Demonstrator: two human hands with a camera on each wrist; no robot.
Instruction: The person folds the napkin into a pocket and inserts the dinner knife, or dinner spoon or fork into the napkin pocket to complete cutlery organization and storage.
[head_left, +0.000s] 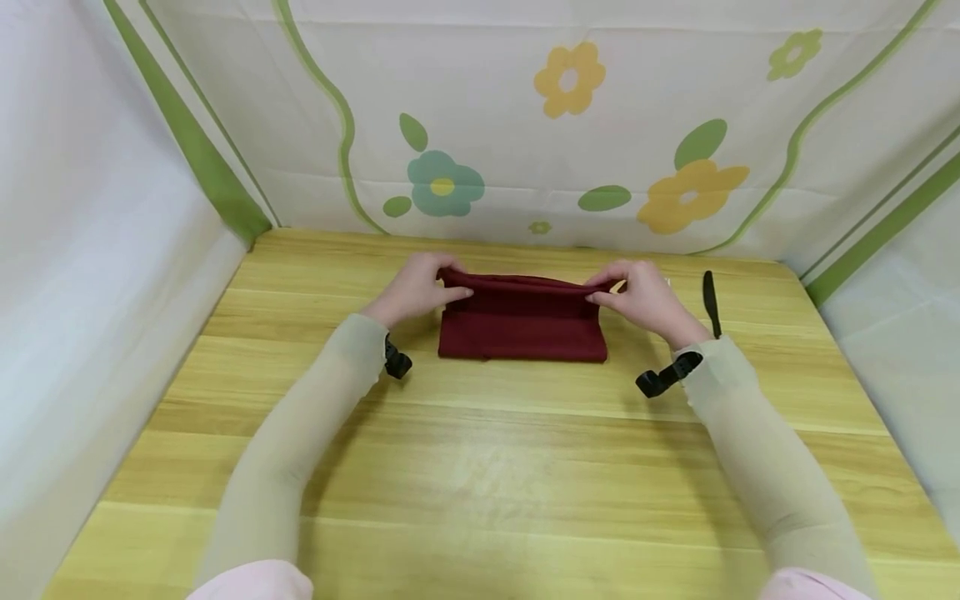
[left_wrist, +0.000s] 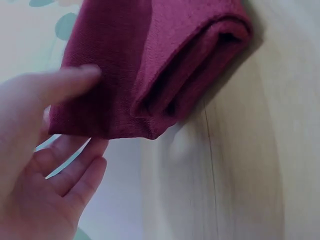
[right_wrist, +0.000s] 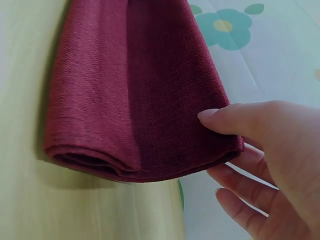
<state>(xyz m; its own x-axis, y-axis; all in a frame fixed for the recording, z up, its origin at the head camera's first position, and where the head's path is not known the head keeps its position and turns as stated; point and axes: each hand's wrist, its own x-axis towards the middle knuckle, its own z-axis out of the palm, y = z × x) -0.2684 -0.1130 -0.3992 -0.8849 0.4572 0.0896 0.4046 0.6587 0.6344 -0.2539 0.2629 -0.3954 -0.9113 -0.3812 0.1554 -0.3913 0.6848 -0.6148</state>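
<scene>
A dark red cloth (head_left: pixel 522 335), folded into a long strip of several layers, lies on the table with its far edge lifted. My left hand (head_left: pixel 420 290) pinches the left end of that raised edge, thumb on the near face and fingers behind. At the other end my right hand (head_left: pixel 642 298) pinches the edge the same way. In the left wrist view the folded layers of the cloth (left_wrist: pixel 195 65) show at its end, beside the thumb (left_wrist: pixel 75 82). The right wrist view shows the near part of the cloth (right_wrist: pixel 90 100) folded over flat.
A black knife (head_left: pixel 711 302) lies on the wooden table (head_left: pixel 480 475) beyond the right wrist. Behind the table's far edge hangs a white curtain (head_left: pixel 510 125) with printed flowers. White fabric walls (head_left: pixel 90 250) stand at both sides.
</scene>
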